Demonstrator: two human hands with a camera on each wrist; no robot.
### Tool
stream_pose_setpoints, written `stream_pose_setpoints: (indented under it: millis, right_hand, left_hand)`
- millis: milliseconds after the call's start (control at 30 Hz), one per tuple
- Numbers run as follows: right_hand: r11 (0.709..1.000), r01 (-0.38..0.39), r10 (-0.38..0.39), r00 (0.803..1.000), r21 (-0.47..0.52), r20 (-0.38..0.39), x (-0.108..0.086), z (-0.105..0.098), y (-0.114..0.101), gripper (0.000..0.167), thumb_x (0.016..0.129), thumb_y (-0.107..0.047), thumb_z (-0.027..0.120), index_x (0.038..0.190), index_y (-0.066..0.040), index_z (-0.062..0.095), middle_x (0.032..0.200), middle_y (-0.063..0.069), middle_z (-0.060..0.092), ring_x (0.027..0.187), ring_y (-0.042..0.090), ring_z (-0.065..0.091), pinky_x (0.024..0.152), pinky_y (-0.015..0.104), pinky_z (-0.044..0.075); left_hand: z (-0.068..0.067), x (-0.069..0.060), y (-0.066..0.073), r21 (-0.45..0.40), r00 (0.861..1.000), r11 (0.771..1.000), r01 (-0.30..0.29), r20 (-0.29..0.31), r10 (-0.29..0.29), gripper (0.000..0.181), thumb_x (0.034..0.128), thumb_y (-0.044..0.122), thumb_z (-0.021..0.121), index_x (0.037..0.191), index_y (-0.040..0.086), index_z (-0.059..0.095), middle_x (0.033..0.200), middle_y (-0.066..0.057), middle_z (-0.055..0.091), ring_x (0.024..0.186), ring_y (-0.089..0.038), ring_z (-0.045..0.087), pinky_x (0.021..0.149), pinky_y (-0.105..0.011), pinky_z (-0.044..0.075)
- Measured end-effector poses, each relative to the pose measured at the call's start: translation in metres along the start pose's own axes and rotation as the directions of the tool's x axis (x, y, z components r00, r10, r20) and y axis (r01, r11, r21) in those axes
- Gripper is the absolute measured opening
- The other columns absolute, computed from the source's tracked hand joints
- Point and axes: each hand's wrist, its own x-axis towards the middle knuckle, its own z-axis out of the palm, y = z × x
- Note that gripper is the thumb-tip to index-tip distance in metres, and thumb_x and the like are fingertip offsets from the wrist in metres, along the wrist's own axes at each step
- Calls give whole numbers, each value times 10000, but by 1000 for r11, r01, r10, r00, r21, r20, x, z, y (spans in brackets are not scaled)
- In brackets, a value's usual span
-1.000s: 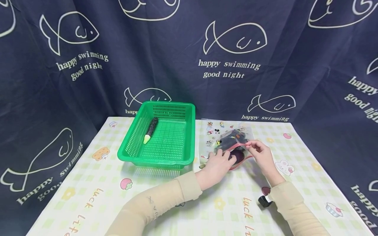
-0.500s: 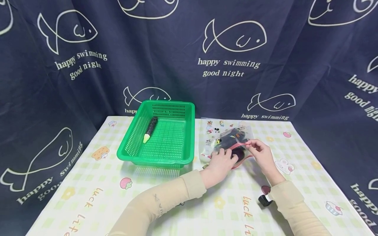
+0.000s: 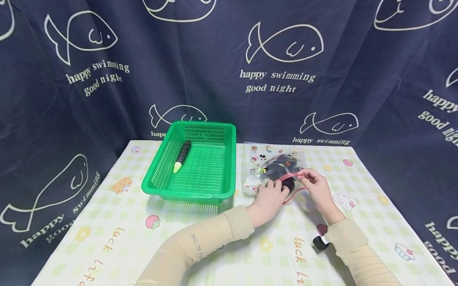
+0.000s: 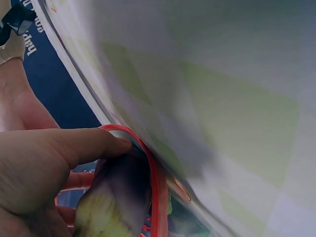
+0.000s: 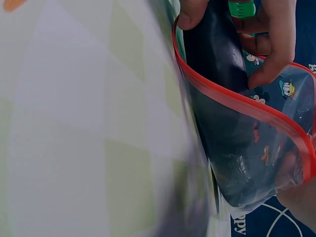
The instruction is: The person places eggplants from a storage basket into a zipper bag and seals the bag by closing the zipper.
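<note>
A clear bag printed with cartoon figures (image 3: 264,151) lies right of the basket, its red-edged mouth (image 5: 232,96) spread towards the person. Dark purple, eggplant-like objects are inside; one (image 5: 217,44) sits partly in the mouth, its paler end (image 4: 106,210) showing in the left wrist view. The left hand (image 3: 268,200) grips this object, thumb on one side and fingers on the other. At the bag's right corner the right hand (image 3: 316,190) pinches the red edge between thumb and fingers.
A green plastic basket (image 3: 189,195) stands left of the bag. Inside it, along the left side, lies a dark, rough stick-like object (image 3: 183,155) with a pale green tip. A dark patterned curtain (image 3: 214,71) hangs behind the table.
The left hand has shifted slightly right and away from the person, with the dark object further into the bag. The right hand keeps its hold on the edge.
</note>
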Motion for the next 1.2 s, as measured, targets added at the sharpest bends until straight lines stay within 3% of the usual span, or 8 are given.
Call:
stream_pose_setpoints:
  millis: [267, 733, 900, 1200]
  right_hand:
    - [1000, 13, -13, 1000, -1, -1, 1, 0, -3, 125, 881, -3, 592, 964, 90, 602, 837, -116, 649, 754, -22, 571, 665, 123, 457]
    - [1000, 6, -6, 1000, -7, -6, 1, -1, -4, 139, 878, 16, 574, 980, 110, 590, 840, -86, 652, 751, -20, 569, 670, 127, 468]
    - [1000, 8, -8, 1000, -9, -6, 1, -2, -3, 156, 888, -7, 585, 985, 114, 588, 846, -111, 644, 759, -25, 569, 679, 118, 468]
    - [1000, -1, 1, 1000, -18, -13, 0, -3, -3, 183, 890, -36, 605, 989, 118, 587, 857, -100, 644, 759, -30, 561, 683, 116, 460]
  left_hand:
    - [0, 3, 2, 49, 1000, 999, 17, 5, -17, 294, 967, 278, 485, 1261, 271, 466, 1054, -9, 504, 863, -153, 500, 518, -287, 376]
    - [-2, 3, 3, 28, 999, 999, 38, 17, -39, 312, 975, 278, 462, 1288, 279, 461, 1086, 1, 513, 907, -149, 512, 549, -286, 389]
    - [-4, -4, 1, 17, 999, 999, 33, 5, -33, 312, 970, 271, 471, 1282, 276, 478, 1088, -1, 514, 918, -153, 517, 584, -295, 424]
    - [-6, -25, -12, 11, 998, 999, -39, -55, 39, 291, 922, 242, 555, 1208, 244, 500, 1091, -20, 534, 981, -183, 542, 643, -314, 491]
